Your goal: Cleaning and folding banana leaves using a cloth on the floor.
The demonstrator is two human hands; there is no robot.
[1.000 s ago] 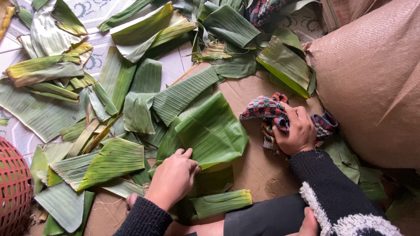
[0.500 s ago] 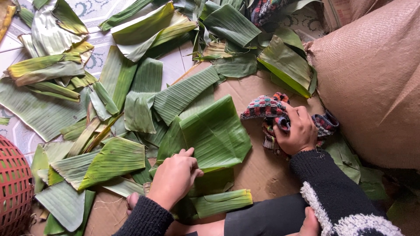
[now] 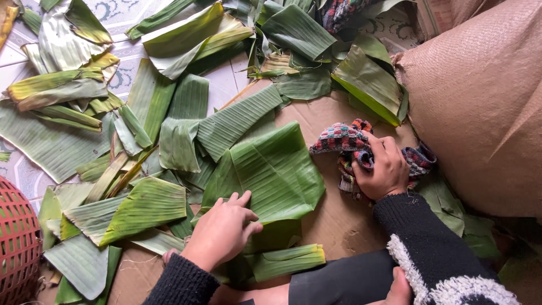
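My left hand (image 3: 223,230) lies flat on the lower edge of a large green banana leaf piece (image 3: 271,169) spread on brown cardboard (image 3: 333,220). My right hand (image 3: 384,168) grips a bunched checked cloth (image 3: 344,138) of red, green and dark colours, which rests on the cardboard just right of that leaf. Both arms wear dark sleeves; the right cuff has a white fuzzy trim. A folded leaf strip (image 3: 285,261) sits under the big leaf near my knee.
Many cut banana leaf pieces (image 3: 169,124) cover the patterned tile floor to the left and behind. A large brown woven sack (image 3: 480,107) fills the right side. A red mesh basket (image 3: 17,243) stands at the lower left edge.
The large leaf under my left hand has shifted a little to the right, toward the cloth. My right hand stays closed on the cloth.
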